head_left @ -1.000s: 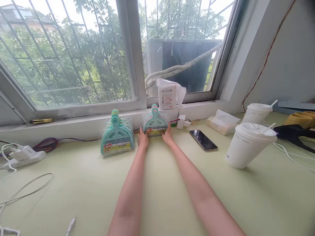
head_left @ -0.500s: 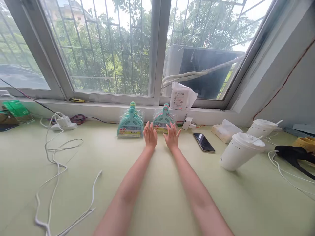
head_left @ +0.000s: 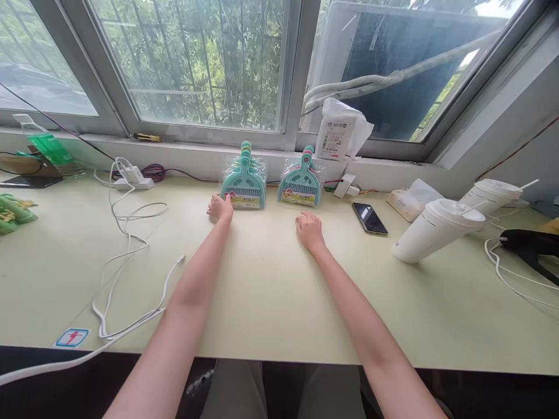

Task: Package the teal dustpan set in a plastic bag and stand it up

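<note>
Two stacks of mini dustpan-and-brush sets in clear wrapping stand upright against the sill: a left stack (head_left: 244, 180) and a right stack (head_left: 300, 180). Both are teal in front and carry a printed label. My left hand (head_left: 219, 208) is at the lower left corner of the left stack, thumb against or just in front of the wrapping; whether it touches is unclear. Its fingers are bent and loosely apart, not closed round the stack. On the tabletop in front of the right stack rests my right hand (head_left: 309, 228), holding nothing, fingers loosely bent and slightly apart.
A phone (head_left: 370, 219), a tissue pack (head_left: 413, 199) and two lidded white cups, the nearer cup (head_left: 434, 233) among them, are at right. White cables (head_left: 126, 256) trail across the left of the table (head_left: 271, 291). A wrapped white package (head_left: 338, 134) sits on the sill.
My left hand has moved from beside the right stack to the left side of the left stack. My right hand has drawn back from the right stack. The view has tilted down.
</note>
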`<state>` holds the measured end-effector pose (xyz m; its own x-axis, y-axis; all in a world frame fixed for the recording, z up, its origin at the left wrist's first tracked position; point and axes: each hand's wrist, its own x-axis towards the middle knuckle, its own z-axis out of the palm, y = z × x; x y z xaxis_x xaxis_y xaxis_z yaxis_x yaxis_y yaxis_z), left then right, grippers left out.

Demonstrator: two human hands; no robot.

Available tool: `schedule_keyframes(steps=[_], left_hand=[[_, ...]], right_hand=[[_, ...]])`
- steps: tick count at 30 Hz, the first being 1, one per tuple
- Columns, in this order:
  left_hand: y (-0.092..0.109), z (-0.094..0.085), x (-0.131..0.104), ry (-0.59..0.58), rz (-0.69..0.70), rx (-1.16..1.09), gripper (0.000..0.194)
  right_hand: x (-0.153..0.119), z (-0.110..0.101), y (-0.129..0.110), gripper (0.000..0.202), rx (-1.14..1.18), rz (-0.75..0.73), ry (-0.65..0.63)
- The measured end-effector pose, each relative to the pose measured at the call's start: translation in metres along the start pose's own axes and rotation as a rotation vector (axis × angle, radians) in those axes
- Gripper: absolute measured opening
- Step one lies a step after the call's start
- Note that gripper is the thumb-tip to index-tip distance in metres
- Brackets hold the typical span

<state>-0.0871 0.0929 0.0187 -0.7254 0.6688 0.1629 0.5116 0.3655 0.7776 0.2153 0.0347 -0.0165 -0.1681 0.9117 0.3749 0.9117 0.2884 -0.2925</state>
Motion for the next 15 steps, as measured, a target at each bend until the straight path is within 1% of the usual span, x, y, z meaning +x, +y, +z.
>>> schedule_keyframes(steps=[1,2,3,6,7,8,9,11,13,14,15], left_hand=[[-0.002,-0.003,0.005,-0.025,0.006,-0.002,0.041],[-0.003,-0.007,0.009,-0.078,0.017,-0.012,0.037],[-0.005,-0.011,0.011,-0.175,0.033,-0.036,0.033],[-0.011,-0.025,0.013,-0.575,0.1,-0.216,0.03],[-0.013,-0.03,0.011,-0.673,0.104,-0.301,0.03],[-0.015,-0.035,0.007,-0.738,0.093,-0.388,0.029],[-0.018,-0.039,0.003,-0.776,0.07,-0.469,0.03],[-0.025,-0.049,-0.009,-0.807,0.003,-0.592,0.033],[-0.034,-0.061,-0.023,-0.836,-0.046,-0.663,0.034],[-0.038,-0.067,-0.031,-0.895,-0.055,-0.68,0.036],[-0.043,-0.073,-0.038,-0.914,-0.08,-0.694,0.037]], right_hand=[[0.002,0.0,0.0,0.035,-0.006,0.015,-0.002],[0.004,0.0,0.0,0.037,-0.007,0.026,-0.008],[0.006,0.001,0.0,0.04,-0.004,0.03,-0.022],[0.017,0.004,0.005,0.047,0.01,-0.002,-0.136],[0.022,0.005,0.007,0.048,0.006,-0.022,-0.184],[0.027,0.007,0.009,0.049,-0.003,-0.039,-0.22],[0.034,0.008,0.011,0.05,-0.016,-0.05,-0.242],[0.048,0.013,0.015,0.053,-0.029,-0.037,-0.254],[0.063,0.018,0.019,0.056,-0.016,0.006,-0.253],[0.07,0.021,0.02,0.057,-0.01,0.025,-0.25],[0.078,0.024,0.022,0.057,-0.008,0.039,-0.251]])
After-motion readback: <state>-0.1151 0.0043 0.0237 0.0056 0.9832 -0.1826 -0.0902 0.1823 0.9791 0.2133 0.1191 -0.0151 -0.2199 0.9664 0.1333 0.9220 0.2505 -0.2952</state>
